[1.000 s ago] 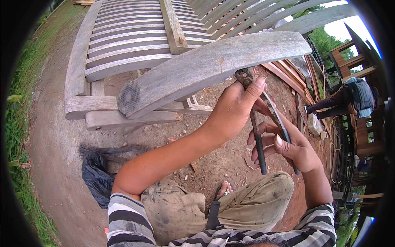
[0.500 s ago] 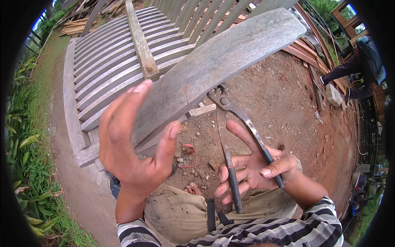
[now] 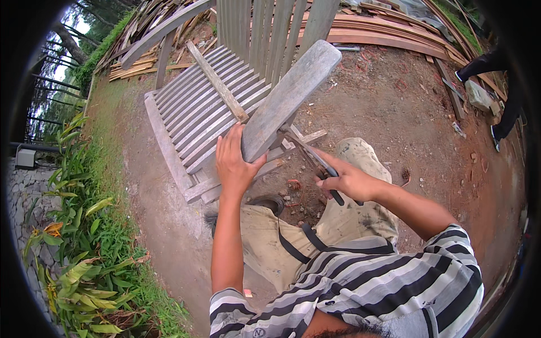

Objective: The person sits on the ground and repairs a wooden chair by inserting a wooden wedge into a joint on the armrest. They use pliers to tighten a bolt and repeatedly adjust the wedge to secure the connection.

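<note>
A weathered grey wooden bench has a slatted seat [image 3: 205, 107] and a broad, flat armrest [image 3: 293, 93] that slants up to the right. My left hand [image 3: 235, 160] grips the armrest's near end, fingers along its left side and thumb on the right. In my right hand [image 3: 355, 179] are long-handled pincers [image 3: 309, 152], its fingers closed round the dark grips. The jaws of the pincers are at the armrest's right underside; what they bite on is too small to make out. A loose-looking wooden strip [image 3: 217, 83] lies across the seat slats.
Stacked planks [image 3: 389, 36] lie at the back, with more timber [image 3: 141, 65] at far left. A pale block [image 3: 479, 96] is beside another person's dark-clad legs [image 3: 504, 90] at right. Leafy plants [image 3: 107, 259] border the left. Pebbly dirt [image 3: 439, 152] surrounds the bench.
My left hand has come down from the air onto the armrest. My right hand's fingers have closed round the pincers' handles, drawing them together. The view has shifted, showing more of the bench.
</note>
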Tool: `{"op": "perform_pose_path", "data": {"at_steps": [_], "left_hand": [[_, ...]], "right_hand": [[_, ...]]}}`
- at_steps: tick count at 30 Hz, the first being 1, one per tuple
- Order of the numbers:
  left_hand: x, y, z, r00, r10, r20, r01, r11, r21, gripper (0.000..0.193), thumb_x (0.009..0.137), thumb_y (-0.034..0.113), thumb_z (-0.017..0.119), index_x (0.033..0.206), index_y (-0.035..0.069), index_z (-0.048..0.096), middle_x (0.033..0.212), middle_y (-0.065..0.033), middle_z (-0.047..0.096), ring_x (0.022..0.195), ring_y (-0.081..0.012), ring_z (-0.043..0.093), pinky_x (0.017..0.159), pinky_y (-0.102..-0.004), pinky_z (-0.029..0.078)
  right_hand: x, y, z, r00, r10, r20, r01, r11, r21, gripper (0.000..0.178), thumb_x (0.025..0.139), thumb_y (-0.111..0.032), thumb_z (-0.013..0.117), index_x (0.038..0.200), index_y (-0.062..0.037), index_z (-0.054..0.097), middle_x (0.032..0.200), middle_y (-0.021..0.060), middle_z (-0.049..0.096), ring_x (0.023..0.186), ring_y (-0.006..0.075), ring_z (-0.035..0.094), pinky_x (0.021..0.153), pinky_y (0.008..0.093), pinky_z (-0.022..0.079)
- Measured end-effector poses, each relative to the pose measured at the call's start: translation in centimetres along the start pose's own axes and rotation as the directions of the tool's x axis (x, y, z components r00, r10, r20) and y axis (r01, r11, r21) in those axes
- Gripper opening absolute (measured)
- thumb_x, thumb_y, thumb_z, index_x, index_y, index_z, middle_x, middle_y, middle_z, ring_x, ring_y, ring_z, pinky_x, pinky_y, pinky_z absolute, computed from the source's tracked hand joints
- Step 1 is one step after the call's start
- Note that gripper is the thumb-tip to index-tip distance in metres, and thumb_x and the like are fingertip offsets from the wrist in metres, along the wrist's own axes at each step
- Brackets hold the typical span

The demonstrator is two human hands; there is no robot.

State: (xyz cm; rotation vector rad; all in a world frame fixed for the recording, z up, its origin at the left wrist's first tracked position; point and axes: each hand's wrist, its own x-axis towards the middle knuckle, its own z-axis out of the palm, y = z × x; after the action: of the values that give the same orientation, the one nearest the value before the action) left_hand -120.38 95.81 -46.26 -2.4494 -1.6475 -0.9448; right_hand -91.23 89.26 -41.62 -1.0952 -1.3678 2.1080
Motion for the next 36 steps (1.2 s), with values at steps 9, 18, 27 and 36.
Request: {"op": "perform_pose_path", "data": {"at_steps": [9,18,27,36], "left_hand": [[-0.8,2.3,-0.7,0.987,-0.154,-0.046,0.157,0.986,0.062,0.086,0.068,0.027,0.090,0.144,0.009,0.056,0.103,-0.0112,0.066,0.099,-0.0337,0.063,0.086,-0.0450,0.052],[-1.2,2.8,-1.4,0.986,-0.167,0.022,0.164,0.981,0.107,0.091,0.065,0.026,0.091,0.147,0.010,0.055,0.108,-0.0108,0.067,0.102,-0.0320,0.063,0.084,-0.0431,0.054],[-2.7,3.1,-0.1,0.973,-0.223,-0.063,0.229,0.964,0.131,0.088,0.065,0.023,0.091,0.144,0.010,0.055,0.116,-0.0121,0.066,0.107,-0.0328,0.063,0.090,-0.0439,0.052],[-6.5,-0.2,-2.3,0.971,-0.237,0.031,0.204,0.891,0.406,0.081,0.064,0.026,0.093,0.134,0.004,0.058,0.113,-0.0151,0.068,0.106,-0.0332,0.064,0.092,-0.0435,0.051]], "right_hand": [[0.5,0.5,-0.6,0.866,-0.296,0.404,-0.179,0.571,0.801,0.082,0.097,-0.020,0.058,0.166,-0.0219,0.014,0.133,0.0223,0.054,0.118,0.0413,0.060,0.108,0.0637,0.044],[-0.6,-0.1,-1.7,0.995,-0.056,0.082,0.065,0.991,-0.119,0.081,0.099,-0.025,0.060,0.167,-0.0212,0.017,0.110,0.0156,0.063,0.093,0.0313,0.066,0.090,0.0518,0.051],[1.0,3.7,-2.4,0.815,-0.367,0.449,-0.263,0.457,0.850,0.078,0.102,-0.030,0.057,0.167,-0.0253,0.015,0.135,0.0212,0.051,0.114,0.0363,0.058,0.095,0.0512,0.049],[1.1,1.8,-3.1,0.861,-0.335,0.384,-0.165,0.529,0.832,0.077,0.103,-0.016,0.055,0.167,-0.0250,0.013,0.139,0.0233,0.052,0.122,0.0396,0.061,0.100,0.0580,0.052]]}}
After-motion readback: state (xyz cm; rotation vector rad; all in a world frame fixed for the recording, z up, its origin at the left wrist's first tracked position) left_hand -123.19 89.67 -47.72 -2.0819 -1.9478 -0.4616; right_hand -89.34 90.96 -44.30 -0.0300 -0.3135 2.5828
